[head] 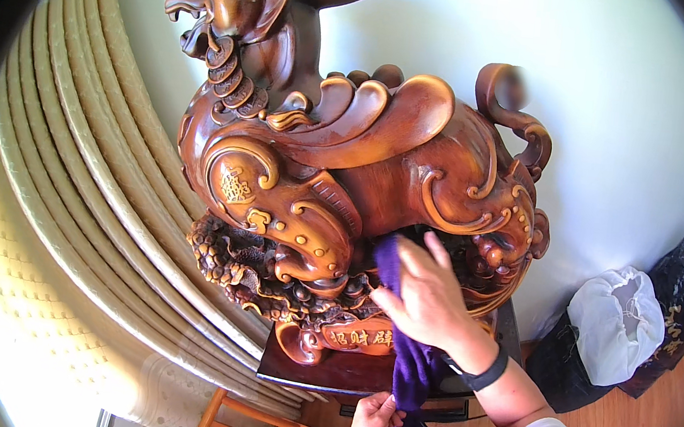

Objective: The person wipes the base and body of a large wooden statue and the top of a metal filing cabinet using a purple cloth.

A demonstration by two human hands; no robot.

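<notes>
A large carved, reddish-brown beast statue (382, 186) with a coin string at its neck stands on a dark polished stand (350, 377). A long purple cloth (411, 358) hangs from beneath the statue's belly down past its base. My right hand (427, 291), with a black band on the wrist, lies over the cloth's upper part at the belly, fingers spread; whether it grips the cloth is hidden. Lower down, by the stand's front edge, my left hand (376, 412) pinches the cloth between thumb and fingers.
Beige curtains (83, 174) hang close on the left. A wooden chair (245, 422) stands at the bottom left. On the wooden floor at the right are a white bag (617, 330) and dark bags (677, 299). A pale wall (590, 114) rises behind the statue.
</notes>
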